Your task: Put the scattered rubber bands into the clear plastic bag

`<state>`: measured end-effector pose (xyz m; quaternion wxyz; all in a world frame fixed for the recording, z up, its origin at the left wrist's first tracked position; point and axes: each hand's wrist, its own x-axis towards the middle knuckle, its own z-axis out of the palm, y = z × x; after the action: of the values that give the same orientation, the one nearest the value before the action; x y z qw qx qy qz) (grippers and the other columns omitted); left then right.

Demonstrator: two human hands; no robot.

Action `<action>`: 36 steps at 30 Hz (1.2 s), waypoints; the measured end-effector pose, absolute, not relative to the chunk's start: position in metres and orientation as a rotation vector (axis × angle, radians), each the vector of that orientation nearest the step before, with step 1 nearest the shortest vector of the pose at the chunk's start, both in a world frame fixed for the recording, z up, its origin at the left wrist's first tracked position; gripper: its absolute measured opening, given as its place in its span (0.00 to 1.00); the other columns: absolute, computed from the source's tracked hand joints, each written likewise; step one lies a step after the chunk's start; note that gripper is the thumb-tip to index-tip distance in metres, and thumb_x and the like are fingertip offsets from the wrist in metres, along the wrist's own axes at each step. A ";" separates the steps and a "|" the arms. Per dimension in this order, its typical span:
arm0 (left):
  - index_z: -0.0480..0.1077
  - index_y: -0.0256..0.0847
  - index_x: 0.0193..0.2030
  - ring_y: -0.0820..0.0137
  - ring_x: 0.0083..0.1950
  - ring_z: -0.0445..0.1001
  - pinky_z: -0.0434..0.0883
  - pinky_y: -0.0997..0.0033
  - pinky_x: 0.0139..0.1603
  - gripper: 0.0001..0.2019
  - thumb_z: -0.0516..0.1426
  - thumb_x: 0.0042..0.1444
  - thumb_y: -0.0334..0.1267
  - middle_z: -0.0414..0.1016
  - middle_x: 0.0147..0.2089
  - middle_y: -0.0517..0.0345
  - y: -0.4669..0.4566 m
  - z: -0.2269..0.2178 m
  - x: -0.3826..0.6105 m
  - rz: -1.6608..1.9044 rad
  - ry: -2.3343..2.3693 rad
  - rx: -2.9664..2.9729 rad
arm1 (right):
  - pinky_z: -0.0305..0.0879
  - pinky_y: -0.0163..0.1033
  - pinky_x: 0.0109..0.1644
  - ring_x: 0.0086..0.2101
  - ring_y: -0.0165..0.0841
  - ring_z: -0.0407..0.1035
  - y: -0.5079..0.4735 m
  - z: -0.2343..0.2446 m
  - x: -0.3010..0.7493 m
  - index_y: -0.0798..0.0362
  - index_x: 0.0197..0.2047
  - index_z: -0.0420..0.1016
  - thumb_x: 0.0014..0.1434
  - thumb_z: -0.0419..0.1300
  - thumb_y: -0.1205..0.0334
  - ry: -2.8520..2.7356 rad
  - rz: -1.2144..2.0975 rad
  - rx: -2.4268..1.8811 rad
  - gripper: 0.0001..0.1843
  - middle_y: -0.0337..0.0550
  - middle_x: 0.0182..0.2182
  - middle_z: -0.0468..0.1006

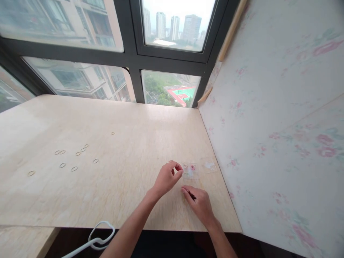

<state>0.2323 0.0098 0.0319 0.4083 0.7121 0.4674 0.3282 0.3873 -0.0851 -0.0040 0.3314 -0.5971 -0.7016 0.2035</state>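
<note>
My left hand point(167, 178) is in a pinch, thumb and forefinger tips together at the left edge of a small clear plastic bag point(190, 173). What lies between those fingertips is too small to make out. Small red and green pieces show inside the bag. Closer to me, my right hand point(198, 201) is closed too, its thumb pressed against the forefinger above the tabletop. Whatever it pinches is hidden or too small to name. Another clear plastic packet point(210, 166) lies to the right of the bag, by the wall.
Several thin rings lie scattered on the left of the pale wooden tabletop point(129, 143), one ring point(31, 173) furthest left. A white loop-ended rod point(102, 242) is at the front edge. A flowered wall point(268, 125) bounds the right; dark window frames point(172, 61) stand behind.
</note>
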 end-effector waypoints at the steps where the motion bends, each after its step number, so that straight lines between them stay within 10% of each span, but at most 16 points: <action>1: 0.71 0.39 0.31 0.74 0.27 0.64 0.63 0.72 0.30 0.04 0.56 0.54 0.34 0.73 0.34 0.56 0.010 0.030 0.237 0.812 1.156 1.844 | 0.70 0.35 0.35 0.31 0.35 0.77 -0.085 -0.005 0.388 0.51 0.40 0.80 0.65 0.53 0.59 -1.830 0.534 -1.557 0.14 0.42 0.33 0.83; 12: 0.69 0.40 0.46 0.74 0.27 0.65 0.67 0.70 0.34 0.10 0.55 0.57 0.36 0.74 0.39 0.57 0.010 0.014 0.231 0.839 1.222 1.837 | 0.70 0.35 0.36 0.30 0.34 0.77 -0.084 -0.006 0.388 0.50 0.39 0.80 0.65 0.54 0.58 -1.779 0.573 -1.551 0.13 0.42 0.32 0.83; 36: 0.75 0.35 0.29 0.71 0.30 0.70 0.69 0.77 0.29 0.12 0.52 0.58 0.34 0.73 0.27 0.56 0.000 -0.015 0.166 1.200 1.265 1.630 | 0.71 0.35 0.38 0.32 0.33 0.77 0.001 0.058 0.256 0.52 0.40 0.80 0.63 0.56 0.62 -1.892 0.536 -1.010 0.10 0.45 0.33 0.83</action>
<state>0.1658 0.0001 -0.0145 0.3685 0.6347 0.4928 0.4675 0.2557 0.0006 0.0581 0.4487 -0.4084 -0.7648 0.2166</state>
